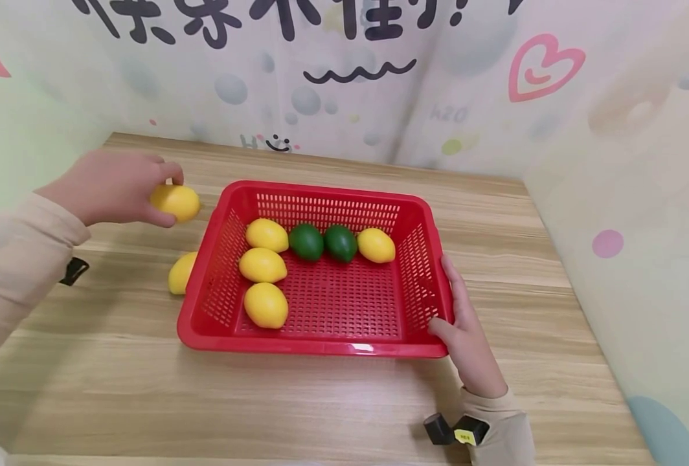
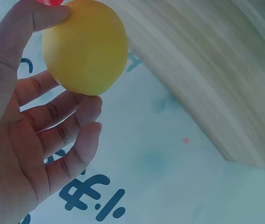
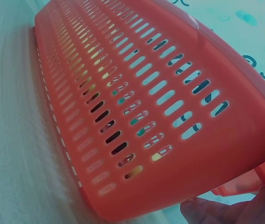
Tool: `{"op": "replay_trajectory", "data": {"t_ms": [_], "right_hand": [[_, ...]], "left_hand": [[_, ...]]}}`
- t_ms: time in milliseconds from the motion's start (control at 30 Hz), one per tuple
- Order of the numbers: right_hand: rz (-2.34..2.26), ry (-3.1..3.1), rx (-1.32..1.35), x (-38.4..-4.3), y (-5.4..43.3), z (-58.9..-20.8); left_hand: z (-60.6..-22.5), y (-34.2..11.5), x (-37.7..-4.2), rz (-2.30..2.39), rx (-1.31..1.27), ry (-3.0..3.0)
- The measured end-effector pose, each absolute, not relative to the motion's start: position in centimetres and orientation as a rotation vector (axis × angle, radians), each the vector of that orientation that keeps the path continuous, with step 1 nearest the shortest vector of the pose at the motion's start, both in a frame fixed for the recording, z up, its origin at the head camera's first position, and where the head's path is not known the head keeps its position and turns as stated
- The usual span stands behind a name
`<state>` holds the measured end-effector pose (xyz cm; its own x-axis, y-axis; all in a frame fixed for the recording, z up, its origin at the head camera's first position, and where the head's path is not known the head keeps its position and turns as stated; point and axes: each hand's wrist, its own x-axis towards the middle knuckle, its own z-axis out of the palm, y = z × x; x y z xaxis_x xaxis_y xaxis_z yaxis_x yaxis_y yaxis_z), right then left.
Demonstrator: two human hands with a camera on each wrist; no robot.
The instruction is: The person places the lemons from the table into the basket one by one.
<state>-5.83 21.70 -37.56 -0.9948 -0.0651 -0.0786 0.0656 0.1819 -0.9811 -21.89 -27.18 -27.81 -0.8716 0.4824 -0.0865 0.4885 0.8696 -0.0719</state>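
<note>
My left hand (image 1: 124, 188) holds a yellow lemon (image 1: 177, 202) at the basket's far left, above the table. In the left wrist view, thumb and fingers pinch this lemon (image 2: 86, 49). A red perforated plastic basket (image 1: 338, 345) occupies the middle of the table. My right hand (image 1: 469, 343) grips its rim near the front right corner, thumb inside. In the right wrist view, part of that hand (image 3: 230, 212) shows below the basket's wall (image 3: 207, 158). Inside, several lemons (image 1: 265, 305) line the left side and one lemon (image 1: 376, 245) lies back right, with two dark green fruits (image 1: 306, 242) between.
Another lemon (image 1: 181, 274) rests on the wooden table (image 1: 344, 401) against the basket's left side, partly hidden by the rim. A printed wall covering (image 1: 344, 116) stands behind the table. Black straps (image 1: 469, 430) show at the wrists.
</note>
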Motion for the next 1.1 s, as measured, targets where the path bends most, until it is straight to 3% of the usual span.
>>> {"op": "replay_trajectory", "data": {"t_ms": [1100], "right_hand": [[-1.964,2.326,0.008,-5.7,21.5,-37.5]], "left_hand": [[-24.2,-25.1,-20.2,-0.165,0.812,3.037]]}}
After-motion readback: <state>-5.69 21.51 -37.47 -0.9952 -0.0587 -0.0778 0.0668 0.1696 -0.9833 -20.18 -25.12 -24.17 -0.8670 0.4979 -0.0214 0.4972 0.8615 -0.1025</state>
